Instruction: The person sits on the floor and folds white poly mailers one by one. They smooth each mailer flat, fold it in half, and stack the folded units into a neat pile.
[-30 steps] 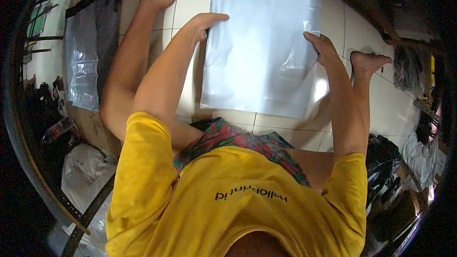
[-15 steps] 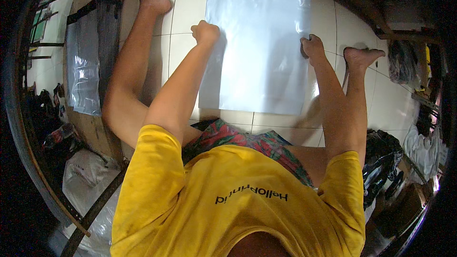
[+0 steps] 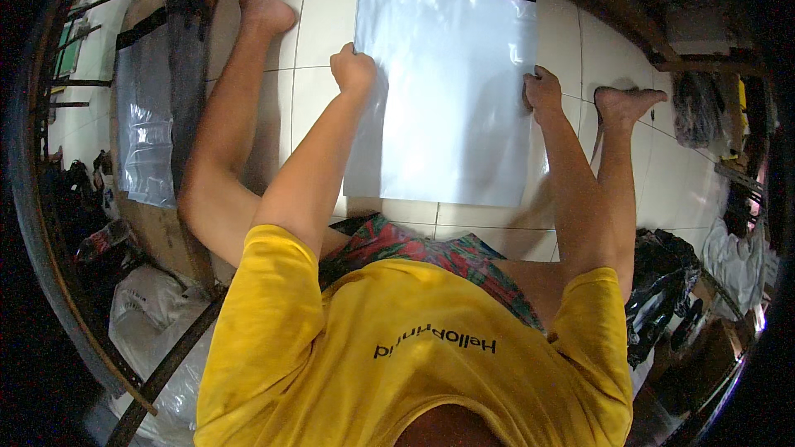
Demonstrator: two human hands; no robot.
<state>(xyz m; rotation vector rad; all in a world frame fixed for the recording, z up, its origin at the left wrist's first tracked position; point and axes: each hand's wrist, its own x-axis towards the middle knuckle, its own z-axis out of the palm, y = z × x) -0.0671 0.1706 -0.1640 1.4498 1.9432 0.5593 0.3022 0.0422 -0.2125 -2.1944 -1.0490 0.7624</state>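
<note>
A large pale grey plastic mailing bag [image 3: 447,91] with a black strip along its far edge is spread flat between my hands, above the tiled floor. At the bag's left edge, my left hand [image 3: 354,70] is closed with its fingers curled on the plastic. My right hand [image 3: 542,93] pinches the opposite edge at about the same height. Fingertips of both hands are partly hidden.
Pale floor tiles [image 3: 662,174] lie under my outstretched legs. More grey bags [image 3: 149,116] rest on a wooden board at the left. A black plastic bag [image 3: 662,281] and clear plastic [image 3: 157,323] lie at either side. A wooden beam [image 3: 613,4] crosses the far right.
The bag and both hands have shifted very slightly toward me in the picture. My left hand has turned a little, and both hands stay at the bag's edges.
</note>
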